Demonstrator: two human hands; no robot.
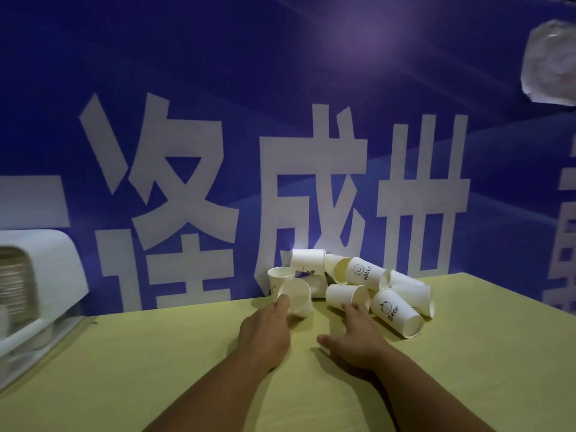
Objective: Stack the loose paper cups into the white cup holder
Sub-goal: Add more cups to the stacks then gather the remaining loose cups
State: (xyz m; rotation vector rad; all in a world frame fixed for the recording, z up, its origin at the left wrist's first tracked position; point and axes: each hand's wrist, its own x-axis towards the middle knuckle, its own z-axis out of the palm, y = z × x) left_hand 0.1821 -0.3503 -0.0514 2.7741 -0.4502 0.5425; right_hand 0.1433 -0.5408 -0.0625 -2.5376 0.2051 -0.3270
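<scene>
A heap of loose paper cups is seen on the yellow-green tabletop, at 12 o'clock from both hands and close against the foot of a blue banner printed with large white characters. Most cups in the heap are lying on their sides, touching one another. A cup marked "HELLO" is propped at the heap's 12 o'clock, and a cup marked "Bear" is tipped with its base toward the camera at the heap's 4 o'clock. One upright cup is stood at the heap's 9 o'clock edge.

The left hand is stretched forward, back uppermost, and one fingertip is laid against the side of a tilted cup just beside the upright one. Its other fingers and thumb are hidden under the hand, so whether the cup is pinched cannot be told. The right hand is held palm down with the thumb spread wide toward 9 o'clock; its straight fingers are kept together and their tips are touching a cup lying on its side.

The white cup holder is found at the frame's 9 o'clock edge, well apart from the heap, blurred, with a stack of nested cups visible inside it. A crumpled white sheet is stuck on the banner at 2 o'clock.
</scene>
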